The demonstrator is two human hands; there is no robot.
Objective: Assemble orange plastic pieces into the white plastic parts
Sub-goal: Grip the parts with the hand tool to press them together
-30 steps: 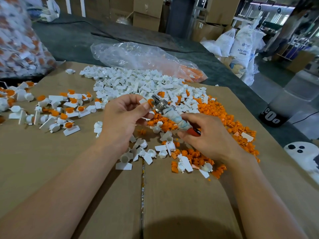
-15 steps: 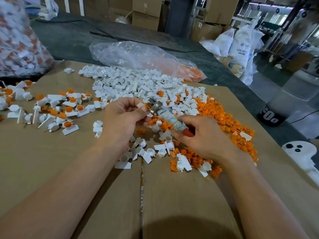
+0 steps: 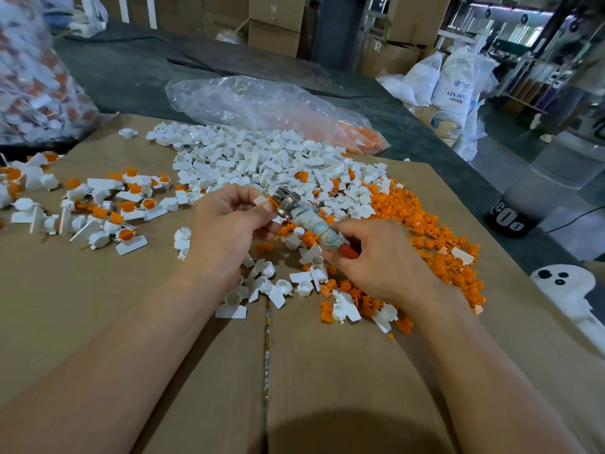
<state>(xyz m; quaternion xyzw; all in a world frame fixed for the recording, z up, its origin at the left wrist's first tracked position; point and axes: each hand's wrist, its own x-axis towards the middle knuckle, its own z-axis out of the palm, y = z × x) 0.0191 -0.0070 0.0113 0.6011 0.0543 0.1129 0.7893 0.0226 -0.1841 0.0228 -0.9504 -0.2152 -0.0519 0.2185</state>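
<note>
**Seating an orange insert in a white part with a hand tool**

The left hand (image 3: 229, 224), just in front of the white pile (image 3: 262, 158), pinches one white part (image 3: 261, 200) between thumb and curled fingers, an orange piece (image 3: 271, 202) showing at its edge; the right hand (image 3: 376, 267), also in front of the pile, wraps its fingers round the taped handle of a tool (image 3: 307, 221) whose metal head meets that part. This looks like the seating step, though whether the orange piece is fully home is too small to tell. Next, I judge: a firm straight push, then the part joins the assembled pieces (image 3: 108, 208) left of the pile.
</note>
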